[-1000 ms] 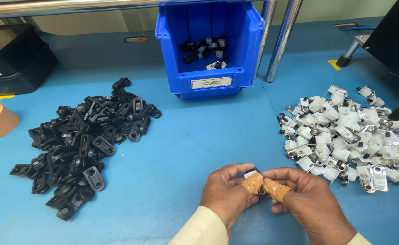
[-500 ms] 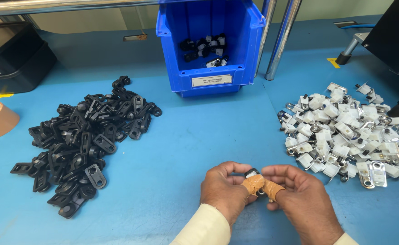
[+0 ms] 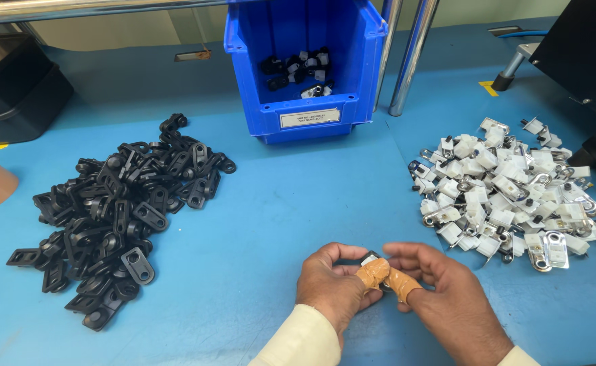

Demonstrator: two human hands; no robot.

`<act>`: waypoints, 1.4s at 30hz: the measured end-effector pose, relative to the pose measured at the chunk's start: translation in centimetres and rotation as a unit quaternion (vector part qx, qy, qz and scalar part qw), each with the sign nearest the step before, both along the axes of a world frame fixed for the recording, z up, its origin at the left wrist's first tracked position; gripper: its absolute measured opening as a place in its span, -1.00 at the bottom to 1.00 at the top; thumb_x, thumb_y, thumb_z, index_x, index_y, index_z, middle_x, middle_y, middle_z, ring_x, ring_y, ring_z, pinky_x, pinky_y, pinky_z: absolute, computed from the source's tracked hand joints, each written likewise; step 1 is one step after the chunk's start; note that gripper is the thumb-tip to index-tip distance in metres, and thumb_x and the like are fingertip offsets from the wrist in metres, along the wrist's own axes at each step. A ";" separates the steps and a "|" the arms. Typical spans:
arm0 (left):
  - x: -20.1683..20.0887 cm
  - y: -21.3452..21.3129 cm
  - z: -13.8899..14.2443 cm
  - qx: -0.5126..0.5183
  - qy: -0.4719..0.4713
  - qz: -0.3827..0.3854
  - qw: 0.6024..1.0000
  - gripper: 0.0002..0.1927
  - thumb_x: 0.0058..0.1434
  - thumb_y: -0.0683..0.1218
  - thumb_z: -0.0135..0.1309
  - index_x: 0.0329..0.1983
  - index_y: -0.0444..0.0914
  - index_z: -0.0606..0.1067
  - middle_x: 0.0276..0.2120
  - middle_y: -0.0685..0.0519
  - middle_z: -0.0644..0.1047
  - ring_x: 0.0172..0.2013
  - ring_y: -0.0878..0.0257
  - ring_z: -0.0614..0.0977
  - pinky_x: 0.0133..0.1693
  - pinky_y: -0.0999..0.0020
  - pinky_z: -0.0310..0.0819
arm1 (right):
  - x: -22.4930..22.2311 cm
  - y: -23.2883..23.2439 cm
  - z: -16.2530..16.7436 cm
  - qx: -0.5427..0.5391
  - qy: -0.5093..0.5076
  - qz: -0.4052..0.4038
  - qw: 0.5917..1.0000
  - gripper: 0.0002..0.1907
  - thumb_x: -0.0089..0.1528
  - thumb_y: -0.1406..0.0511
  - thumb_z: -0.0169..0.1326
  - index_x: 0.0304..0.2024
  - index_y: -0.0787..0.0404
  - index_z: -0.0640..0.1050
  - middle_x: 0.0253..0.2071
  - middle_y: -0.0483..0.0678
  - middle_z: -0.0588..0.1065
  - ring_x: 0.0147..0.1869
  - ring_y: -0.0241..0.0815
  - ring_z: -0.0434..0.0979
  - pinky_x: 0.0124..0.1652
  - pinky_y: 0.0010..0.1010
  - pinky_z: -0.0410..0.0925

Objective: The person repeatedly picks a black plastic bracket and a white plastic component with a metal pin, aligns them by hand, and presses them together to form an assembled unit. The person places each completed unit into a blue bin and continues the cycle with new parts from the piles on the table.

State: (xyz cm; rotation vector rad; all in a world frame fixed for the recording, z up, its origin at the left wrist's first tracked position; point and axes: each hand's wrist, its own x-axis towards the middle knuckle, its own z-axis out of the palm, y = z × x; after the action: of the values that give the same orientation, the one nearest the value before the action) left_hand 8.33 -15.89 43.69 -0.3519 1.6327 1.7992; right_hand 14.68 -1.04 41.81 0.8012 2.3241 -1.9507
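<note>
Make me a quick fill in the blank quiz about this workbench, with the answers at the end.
1. The black clips are piled to the ____ of the hands.
2. The bin at the back is coloured ____.
3. The left hand and right hand pinch one small part with thumbs wrapped in ____ tape.

Answers: left; blue; tan

Matt black plastic clips (image 3: 118, 210); white plastic, shiny metal parts (image 3: 508, 190); glossy blue plastic bin (image 3: 305, 61); smooth blue tabletop (image 3: 278, 203).
</note>
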 end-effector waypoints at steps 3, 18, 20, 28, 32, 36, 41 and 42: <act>0.0 -0.2 0.1 -0.005 0.003 -0.002 1.000 -0.76 0.19 -0.27 0.23 -0.09 -0.28 0.51 -0.28 0.00 0.62 -0.27 0.25 0.70 -0.23 0.44 0.73 | 0.3 -0.3 0.3 0.030 -0.020 0.005 0.999 -0.57 0.19 0.40 0.13 0.12 0.08 0.63 -0.13 -0.14 0.68 -0.15 -0.34 0.63 -0.29 -0.41 0.50; 0.2 -0.8 -0.8 -0.007 0.054 -0.031 0.998 -0.70 0.11 -0.38 0.11 -0.12 -0.24 0.55 -0.30 0.03 0.64 -0.32 0.30 0.72 -0.31 0.47 0.73 | -0.5 0.5 0.9 -0.052 -0.011 -0.050 0.997 -0.63 0.16 0.50 0.13 0.04 0.25 0.62 -0.19 -0.04 0.63 -0.18 -0.28 0.58 -0.25 -0.44 0.43; 0.2 -0.9 -0.8 -0.023 0.080 -0.046 0.995 -0.64 0.07 -0.42 0.10 -0.09 -0.24 0.58 -0.29 0.03 0.61 -0.32 0.29 0.71 -0.31 0.46 0.73 | -1.0 0.3 1.9 -0.066 -0.040 -0.039 0.996 -0.62 0.15 0.51 0.13 0.04 0.25 0.60 -0.23 -0.02 0.61 -0.23 -0.27 0.56 -0.27 -0.43 0.42; 0.1 -1.3 -0.2 -0.113 0.150 -0.115 0.976 -0.65 -0.01 -0.33 0.32 -0.14 -0.20 0.61 -0.34 0.10 0.60 -0.38 0.38 0.63 -0.33 0.46 0.67 | -1.9 1.8 2.5 -0.040 -0.080 0.085 0.992 -0.62 0.10 0.51 0.13 -0.01 0.27 0.52 -0.32 0.02 0.59 -0.37 -0.20 0.53 -0.33 -0.43 0.43; 0.5 -0.9 0.2 -0.191 0.226 -0.125 0.947 -0.69 -0.02 -0.29 0.35 -0.19 -0.16 0.63 -0.40 0.13 0.59 -0.42 0.39 0.59 -0.34 0.45 0.59 | -2.0 2.2 1.5 -0.057 -0.048 0.082 0.994 -0.66 0.13 0.49 0.07 -0.02 0.30 0.47 -0.32 0.05 0.58 -0.35 -0.20 0.57 -0.33 -0.39 0.46; 0.8 -0.3 0.6 -0.221 0.208 -0.120 0.945 -0.73 0.02 -0.30 0.30 -0.22 -0.18 0.62 -0.43 0.12 0.57 -0.44 0.36 0.61 -0.36 0.39 0.60 | -1.2 1.0 0.5 0.028 0.048 0.051 0.997 -0.64 0.09 0.55 0.00 -0.04 0.31 0.43 -0.30 0.02 0.58 -0.31 -0.23 0.59 -0.32 -0.36 0.51; 0.4 0.0 0.3 -0.219 0.214 -0.108 0.946 -0.69 -0.02 -0.35 0.28 -0.22 -0.19 0.61 -0.42 0.11 0.59 -0.43 0.32 0.68 -0.41 0.42 0.67 | 1.5 0.1 -0.1 0.162 0.067 0.002 0.984 -0.57 0.15 0.49 0.10 0.08 0.19 0.45 -0.17 -0.03 0.59 -0.16 -0.26 0.67 -0.19 -0.39 0.55; 0.4 0.1 0.2 -0.208 0.201 -0.105 0.952 -0.69 -0.01 -0.35 0.28 -0.22 -0.19 0.61 -0.41 0.11 0.59 -0.43 0.31 0.69 -0.41 0.43 0.69 | 1.9 0.2 0.0 0.112 0.051 -0.021 0.992 -0.50 0.17 0.50 0.10 0.17 0.16 0.43 -0.12 -0.01 0.61 -0.11 -0.24 0.68 -0.16 -0.36 0.57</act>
State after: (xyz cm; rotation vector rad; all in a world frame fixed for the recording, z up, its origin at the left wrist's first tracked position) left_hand 8.74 -15.75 43.89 0.0153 2.2491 1.4190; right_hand 16.56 -0.83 41.78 0.7852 2.6419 -1.8081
